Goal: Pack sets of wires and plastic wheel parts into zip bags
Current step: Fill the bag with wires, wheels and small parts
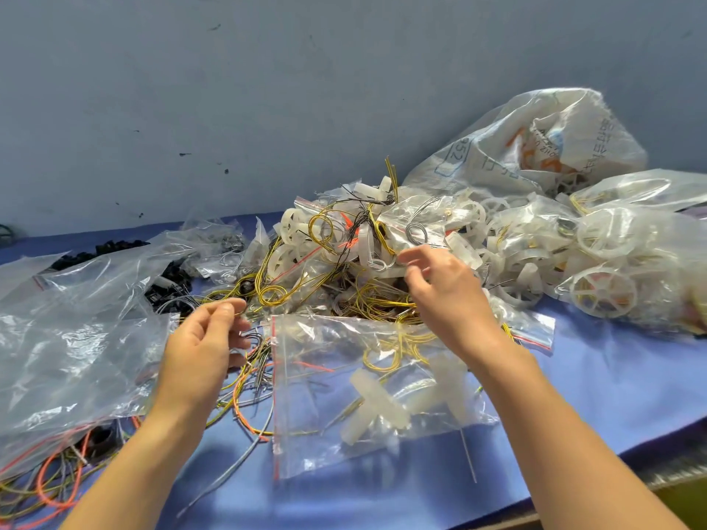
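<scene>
Progress: partway, by my reading. Several filled clear zip bags (612, 262) of white wheels lie heaped at the right, beside a large white woven sack (535, 147). One clear red-strip zip bag (302, 434) lies flat on the blue worktop (619, 395) just in front of the person, already holding yellow wire loops and white plastic pieces; cannot tell whether its strip is sealed. Plenty is left: a tangled pile of white plastic wheel parts and yellow, black and grey wires (344, 258) sits behind it, loose orange and yellow wires (57, 487) lie at the near left, and slack clear bags (76, 338) on the left.

Hands: both forearms reach forward, either side of the flat bag. Left hand (202, 353) is palm-in, its fingers curled over thin dark wires; whether they pinch one, cannot tell. Right hand (447, 296) is at the pile's near edge, its fingers bent, thumb and forefinger apart, nothing seen between them.
</scene>
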A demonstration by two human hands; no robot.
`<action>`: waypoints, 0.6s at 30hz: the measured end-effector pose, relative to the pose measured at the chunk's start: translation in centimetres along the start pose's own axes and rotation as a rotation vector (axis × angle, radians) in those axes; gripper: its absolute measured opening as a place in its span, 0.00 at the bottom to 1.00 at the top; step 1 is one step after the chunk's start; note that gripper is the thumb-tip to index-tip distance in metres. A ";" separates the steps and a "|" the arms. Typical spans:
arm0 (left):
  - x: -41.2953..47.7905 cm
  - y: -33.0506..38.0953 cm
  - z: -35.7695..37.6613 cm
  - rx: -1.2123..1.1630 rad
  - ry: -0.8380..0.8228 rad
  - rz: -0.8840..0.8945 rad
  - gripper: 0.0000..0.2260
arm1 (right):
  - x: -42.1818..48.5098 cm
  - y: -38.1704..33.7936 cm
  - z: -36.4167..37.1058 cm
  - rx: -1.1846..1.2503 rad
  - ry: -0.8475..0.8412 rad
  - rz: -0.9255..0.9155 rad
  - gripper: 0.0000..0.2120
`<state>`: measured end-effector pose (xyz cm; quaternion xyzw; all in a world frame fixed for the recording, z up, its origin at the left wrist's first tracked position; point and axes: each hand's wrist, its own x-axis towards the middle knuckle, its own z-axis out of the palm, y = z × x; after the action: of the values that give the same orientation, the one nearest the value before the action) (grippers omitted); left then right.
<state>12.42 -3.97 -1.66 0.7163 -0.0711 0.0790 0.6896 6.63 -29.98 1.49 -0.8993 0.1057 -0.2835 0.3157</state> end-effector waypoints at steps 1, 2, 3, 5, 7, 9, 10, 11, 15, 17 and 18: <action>0.0 0.1 0.5 0.007 0.033 0.055 0.09 | 0.2 0.6 -0.2 -0.016 0.025 0.017 0.12; 0.0 0.3 1.0 0.010 0.060 0.107 0.09 | 0.5 1.3 -0.4 -0.039 0.039 0.028 0.12; 0.1 0.5 1.5 0.005 0.082 0.147 0.09 | 0.7 1.8 -0.5 -0.064 0.035 0.036 0.12; 0.4 0.8 2.5 -0.018 0.119 0.189 0.09 | 1.1 2.8 -0.6 -0.095 -0.020 0.046 0.13; 0.9 1.0 3.2 -0.035 0.158 0.198 0.08 | 1.3 3.5 -0.6 -0.128 -0.104 0.043 0.14; 1.4 0.9 3.8 -0.046 0.194 0.186 0.08 | 1.5 4.0 -0.4 -0.184 -0.223 0.043 0.15; 1.5 0.8 4.1 -0.054 0.208 0.176 0.09 | 1.7 4.2 -0.3 -0.225 -0.283 0.043 0.16; 1.7 0.7 4.4 -0.062 0.221 0.167 0.09 | 1.9 4.4 -0.1 -0.269 -0.326 0.046 0.18; 2.3 0.5 5.1 -0.078 0.264 0.137 0.10 | 2.8 5.1 0.9 -0.428 -0.416 0.068 0.24; 2.5 0.4 5.3 -0.075 0.266 0.129 0.12 | 2.9 5.4 1.6 -0.512 -0.435 0.071 0.25; 2.6 0.4 5.3 -0.071 0.263 0.126 0.12 | 2.8 5.5 1.9 -0.536 -0.414 0.068 0.24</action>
<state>14.94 -9.28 -0.92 0.6689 -0.0277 0.2129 0.7116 9.95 -34.33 -2.00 -0.9847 0.1401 -0.0461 0.0923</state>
